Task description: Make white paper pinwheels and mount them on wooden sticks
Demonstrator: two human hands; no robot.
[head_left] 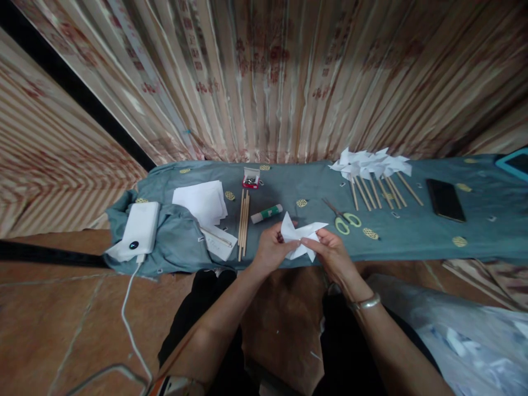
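Beige pleated curtain point(280, 82) with reddish print fills the far side, and brown tiled floor point(45, 319) shows at the near left. Grey-green cloth point(297, 184), patterned with small yellow shapes, covers a long surface running left to right. At the near right sits a pale plastic bag point(474, 341), its contents too blurred to name. On the cloth, toward the far right, a cluster of finished pinwheels point(371, 163) lies overlapping, their sticks pointing near.

Both hands work at the near edge of the cloth, around the middle. The left hand point(269, 247) grips the left part of a white pinwheel point(297, 233) between thumb and fingers; the right hand point(333, 254) pinches its right part, the two thumbs close together at its centre. This pinwheel is held up at the near edge, its points spread out.

White paper point(200, 201) lies in a stack at the left, with a power bank point(140, 228) farther left. A phone point(445, 199) rests at the right. Loose sticks point(243, 223) lie side by side left of the hands, green-handled scissors point(339, 215) to their right. Just beyond the left hand is a glue stick point(266, 214), and farther off an open red box point(247, 186) of tiny metal pieces point(250, 180)
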